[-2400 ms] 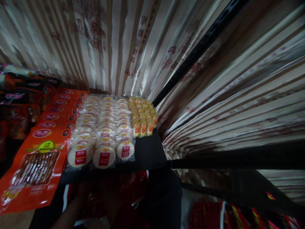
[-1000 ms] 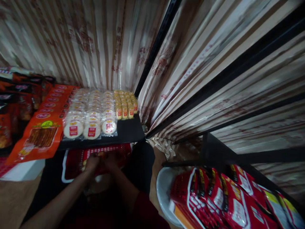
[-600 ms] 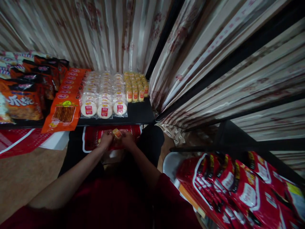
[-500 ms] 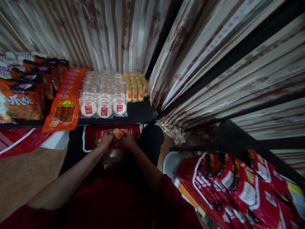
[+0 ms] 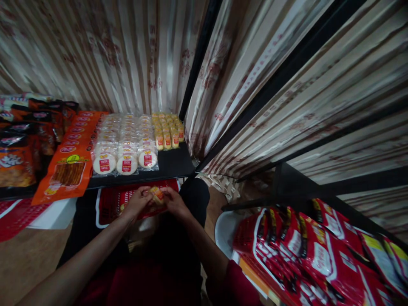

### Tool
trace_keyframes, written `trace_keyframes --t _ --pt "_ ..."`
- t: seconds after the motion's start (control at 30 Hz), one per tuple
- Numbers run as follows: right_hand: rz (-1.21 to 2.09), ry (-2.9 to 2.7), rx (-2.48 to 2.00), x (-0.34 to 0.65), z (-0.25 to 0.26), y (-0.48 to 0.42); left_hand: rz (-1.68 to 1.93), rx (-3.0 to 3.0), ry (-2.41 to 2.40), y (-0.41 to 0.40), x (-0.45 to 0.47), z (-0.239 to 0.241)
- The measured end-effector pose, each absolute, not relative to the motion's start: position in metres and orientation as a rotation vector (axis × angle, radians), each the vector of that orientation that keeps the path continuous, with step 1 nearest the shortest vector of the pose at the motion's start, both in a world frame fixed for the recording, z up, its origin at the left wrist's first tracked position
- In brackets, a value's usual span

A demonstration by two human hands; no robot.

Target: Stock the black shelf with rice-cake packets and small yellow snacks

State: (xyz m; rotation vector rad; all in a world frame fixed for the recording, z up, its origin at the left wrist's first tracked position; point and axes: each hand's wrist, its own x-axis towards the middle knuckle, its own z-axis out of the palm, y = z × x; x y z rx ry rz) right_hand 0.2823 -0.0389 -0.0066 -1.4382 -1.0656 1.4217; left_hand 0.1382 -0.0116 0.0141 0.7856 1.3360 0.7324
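Note:
Between my two hands, over a red basket point(image 5: 108, 208) on my lap, is a small yellow wrapped snack point(image 5: 157, 195) with a red label. The fingers of my left hand point(image 5: 139, 202) pinch its left end. At the other end, the fingertips of my right hand point(image 5: 174, 202) grip it. On the black shelf point(image 5: 174, 163) just ahead, rows of matching yellow snacks point(image 5: 167, 138) stand packed together. Left of them are rows of round white rice crackers point(image 5: 126, 165) in clear wrappers.
A long orange snack packet point(image 5: 68, 165) overhangs the shelf edge, beside orange bags point(image 5: 15, 163). To my right, a red basket holds several red packets point(image 5: 318, 250) near a grey-white stool point(image 5: 227, 229). Pleated curtains point(image 5: 127, 55) and black bars point(image 5: 242, 114) stand behind.
The camera view has shifted, so the shelf and my hands appear lower and things sit further left. Both hands still hold the yellow snack over the basket.

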Motion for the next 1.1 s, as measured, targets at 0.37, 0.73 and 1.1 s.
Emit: trace_keyframes --t 0.37,0.73,1.1 --pt "1.220 -1.134 -1.345 0.314 0.033 -0.024 0.634 1.287 1.320 0.019 0.171 0.063" --pt "0.728 -1.326 -1.595 0.322 0.049 -0.001 0.633 1.896 1.379 0.063 0.199 0.081" --pt "0.574 -1.308 -1.742 0.323 0.040 0.037 0.586 2.073 1.413 0.096 0.220 0.077"
